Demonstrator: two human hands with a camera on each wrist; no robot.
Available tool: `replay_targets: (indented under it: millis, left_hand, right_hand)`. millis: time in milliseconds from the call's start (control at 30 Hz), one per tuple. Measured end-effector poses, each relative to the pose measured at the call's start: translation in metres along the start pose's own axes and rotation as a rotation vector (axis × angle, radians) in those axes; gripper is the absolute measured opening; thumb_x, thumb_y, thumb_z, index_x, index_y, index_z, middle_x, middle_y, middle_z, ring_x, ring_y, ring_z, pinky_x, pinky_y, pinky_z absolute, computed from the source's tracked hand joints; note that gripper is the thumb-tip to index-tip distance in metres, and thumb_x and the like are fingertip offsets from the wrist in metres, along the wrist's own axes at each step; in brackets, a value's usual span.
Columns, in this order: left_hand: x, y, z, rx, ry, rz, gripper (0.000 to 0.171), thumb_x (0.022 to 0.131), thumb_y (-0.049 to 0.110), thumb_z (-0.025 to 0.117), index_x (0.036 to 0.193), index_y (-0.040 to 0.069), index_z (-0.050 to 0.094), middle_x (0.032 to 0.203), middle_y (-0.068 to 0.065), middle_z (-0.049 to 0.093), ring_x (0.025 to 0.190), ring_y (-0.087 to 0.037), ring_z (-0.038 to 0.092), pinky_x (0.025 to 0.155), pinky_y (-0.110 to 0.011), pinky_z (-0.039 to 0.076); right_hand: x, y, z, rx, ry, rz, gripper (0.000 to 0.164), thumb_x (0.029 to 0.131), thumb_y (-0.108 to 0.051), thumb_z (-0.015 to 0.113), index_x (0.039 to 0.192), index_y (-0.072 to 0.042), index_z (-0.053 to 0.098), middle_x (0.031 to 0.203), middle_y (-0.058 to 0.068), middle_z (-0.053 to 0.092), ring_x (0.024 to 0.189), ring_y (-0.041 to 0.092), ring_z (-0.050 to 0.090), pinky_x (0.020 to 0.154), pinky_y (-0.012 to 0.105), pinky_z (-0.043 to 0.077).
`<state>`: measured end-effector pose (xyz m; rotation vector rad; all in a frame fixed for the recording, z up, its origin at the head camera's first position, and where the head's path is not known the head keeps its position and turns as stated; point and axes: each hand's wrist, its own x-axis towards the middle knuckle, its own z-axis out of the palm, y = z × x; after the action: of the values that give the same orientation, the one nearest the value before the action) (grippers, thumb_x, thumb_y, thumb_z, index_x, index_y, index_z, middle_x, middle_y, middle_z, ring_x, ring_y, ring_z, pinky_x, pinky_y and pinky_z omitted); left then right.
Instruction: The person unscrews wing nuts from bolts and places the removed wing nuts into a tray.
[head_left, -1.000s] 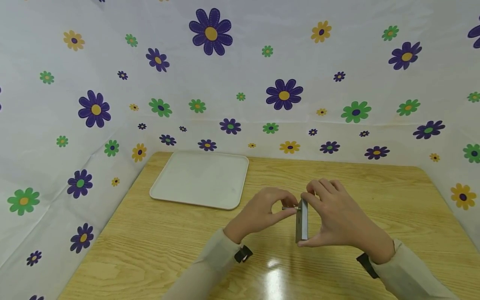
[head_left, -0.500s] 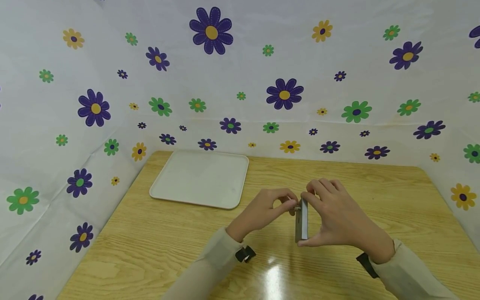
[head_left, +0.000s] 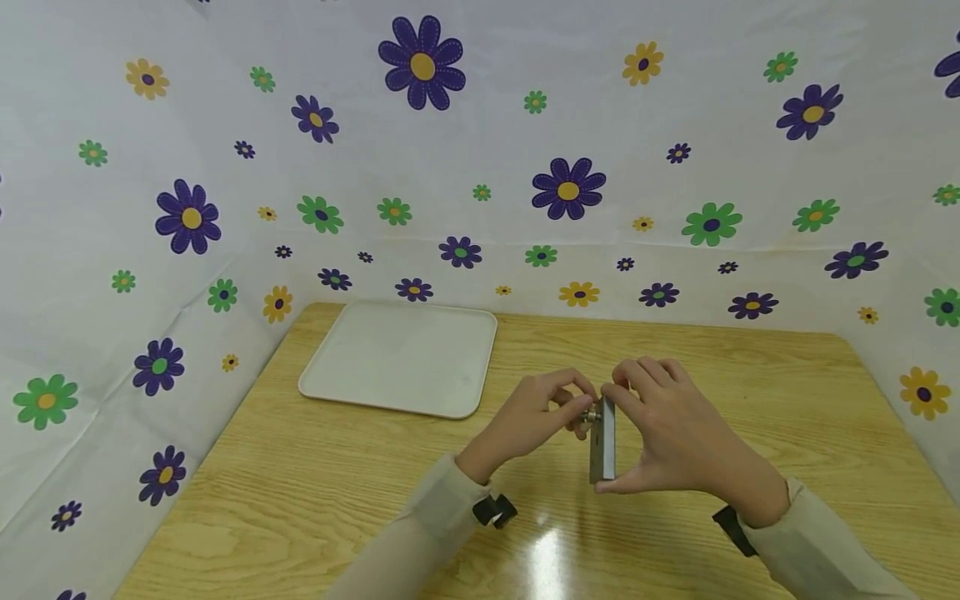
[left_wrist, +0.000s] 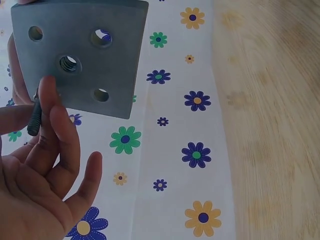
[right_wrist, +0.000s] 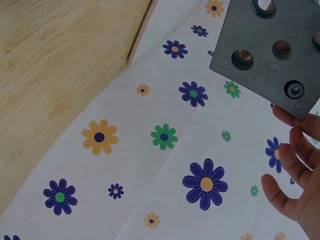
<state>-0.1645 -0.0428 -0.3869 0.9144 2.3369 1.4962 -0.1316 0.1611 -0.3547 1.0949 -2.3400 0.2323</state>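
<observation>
A square grey metal plate with several holes is held on edge above the table. My right hand grips it by its top and bottom edges, fingers above and thumb below. A socket-head screw sits in one corner hole, its head on the side that faces the right wrist camera. Its threaded end sticks out on the other side, between the thumb and fingers of my left hand. The plate's threaded middle hole shows in the left wrist view.
A pale rectangular tray lies at the back left of the wooden table. A white cloth with printed flowers surrounds the table at the back and sides.
My left thumb and fingers have shifted around the screw's end, which was more exposed one second ago. The right hand and the plate have stayed almost still.
</observation>
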Motion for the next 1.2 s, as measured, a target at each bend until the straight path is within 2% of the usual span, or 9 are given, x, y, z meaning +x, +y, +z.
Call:
replay_targets:
  millis: [133,233,333,433,500,567,700,1000,1200]
  left_hand:
    - [-0.001,0.001,0.000,0.013,0.006,0.008,0.021,0.098,0.026,0.048,0.106,0.011,0.060,0.077,-0.007,0.071,0.065,-0.004,0.064,0.053,-0.019,0.042]
    - [-0.004,0.002,-0.001,0.098,0.033,0.061,0.022,0.098,0.027,0.048,0.108,0.012,0.060,0.081,-0.003,0.070,0.071,-0.005,0.062,0.058,-0.020,0.043]
    - [-0.008,0.002,-0.002,0.253,0.091,0.194,0.022,0.095,0.026,0.054,0.112,0.011,0.059,0.096,-0.001,0.066,0.085,-0.009,0.060,0.074,-0.020,0.048]
    - [-0.011,0.003,-0.003,0.465,0.177,0.378,0.028,0.088,0.026,0.065,0.111,0.011,0.059,0.112,-0.002,0.059,0.100,-0.013,0.057,0.090,-0.024,0.047]
    - [-0.012,0.004,-0.004,0.595,0.238,0.476,0.030,0.083,0.028,0.070,0.108,0.013,0.060,0.116,-0.003,0.056,0.104,-0.015,0.056,0.093,-0.027,0.047]
    - [-0.012,0.006,-0.004,0.685,0.270,0.525,0.030,0.080,0.031,0.073,0.103,0.015,0.062,0.117,-0.004,0.055,0.104,-0.015,0.055,0.094,-0.029,0.046]
    - [-0.012,0.007,-0.003,0.724,0.259,0.500,0.030,0.077,0.034,0.075,0.099,0.017,0.063,0.119,-0.004,0.054,0.101,-0.015,0.055,0.091,-0.029,0.046]
    - [-0.009,0.001,0.001,0.653,0.172,0.412,0.026,0.083,0.033,0.070,0.102,0.015,0.065,0.118,-0.003,0.055,0.102,-0.015,0.055,0.088,-0.029,0.047]
    - [-0.007,0.004,0.000,0.641,0.221,0.397,0.014,0.090,0.027,0.062,0.098,0.015,0.064,0.116,-0.003,0.056,0.105,-0.016,0.056,0.088,-0.028,0.047]
  right_hand:
    - [0.000,0.001,0.000,-0.002,0.010,-0.003,0.090,0.052,-0.088,0.058,0.094,-0.008,0.063,0.091,0.004,0.050,0.086,0.020,0.046,0.075,0.042,0.041]
    - [-0.001,0.001,0.000,-0.007,0.015,-0.006,0.091,0.053,-0.089,0.056,0.094,-0.008,0.063,0.091,0.003,0.050,0.085,0.020,0.046,0.075,0.043,0.042]
    - [-0.001,0.002,0.000,-0.012,0.019,-0.006,0.091,0.054,-0.090,0.053,0.094,-0.008,0.062,0.090,0.004,0.050,0.085,0.020,0.046,0.074,0.044,0.043]
    - [-0.002,0.003,-0.001,-0.014,0.018,-0.003,0.092,0.055,-0.090,0.051,0.094,-0.008,0.062,0.090,0.004,0.050,0.085,0.020,0.046,0.074,0.043,0.043]
    - [-0.002,0.004,-0.002,-0.012,0.017,-0.001,0.092,0.055,-0.090,0.052,0.094,-0.008,0.063,0.090,0.004,0.051,0.084,0.020,0.045,0.074,0.043,0.042]
    - [-0.002,0.004,-0.002,-0.012,0.015,0.001,0.092,0.055,-0.090,0.052,0.094,-0.007,0.063,0.090,0.004,0.051,0.084,0.020,0.045,0.074,0.043,0.042]
    - [-0.002,0.004,-0.003,-0.012,0.016,0.003,0.092,0.055,-0.090,0.052,0.094,-0.008,0.063,0.090,0.005,0.051,0.084,0.020,0.045,0.074,0.043,0.043]
    - [-0.001,0.004,-0.005,-0.014,0.008,0.001,0.092,0.056,-0.090,0.051,0.094,-0.007,0.062,0.091,0.005,0.051,0.084,0.021,0.047,0.074,0.044,0.044]
    - [-0.001,0.004,-0.005,-0.011,0.008,0.000,0.091,0.056,-0.090,0.052,0.094,-0.008,0.062,0.091,0.004,0.051,0.084,0.021,0.047,0.074,0.043,0.043]
